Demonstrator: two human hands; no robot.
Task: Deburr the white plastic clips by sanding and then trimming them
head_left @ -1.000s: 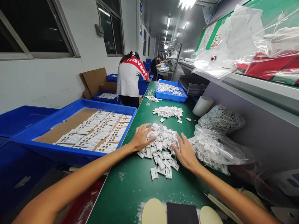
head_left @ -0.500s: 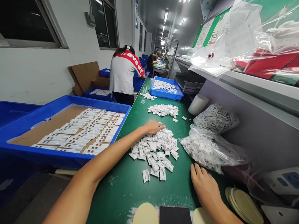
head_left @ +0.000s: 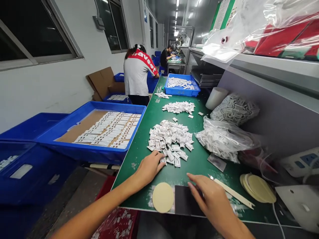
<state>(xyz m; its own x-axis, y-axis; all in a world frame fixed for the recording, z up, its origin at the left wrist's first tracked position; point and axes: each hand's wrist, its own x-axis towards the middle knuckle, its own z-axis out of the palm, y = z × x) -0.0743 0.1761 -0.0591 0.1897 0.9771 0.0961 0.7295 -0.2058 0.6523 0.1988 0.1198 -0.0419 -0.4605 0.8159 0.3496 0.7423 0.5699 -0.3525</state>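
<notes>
Touching white piece (head_left: pixel 163 160): left hand (head_left: pixel 148 166); right hand (head_left: pixel 208 192) above pad (head_left: pixel 182 199).

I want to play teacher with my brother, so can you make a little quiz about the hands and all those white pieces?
1. Pick one: what colour is the big tray beside the green table? A red, B blue, C yellow.
2. True or false: the left hand is at the near side of a heap of white pieces.
3. Fill in: the fingers over the black pad belong to the ____ hand.

Key: 1 B; 2 true; 3 right.
</notes>
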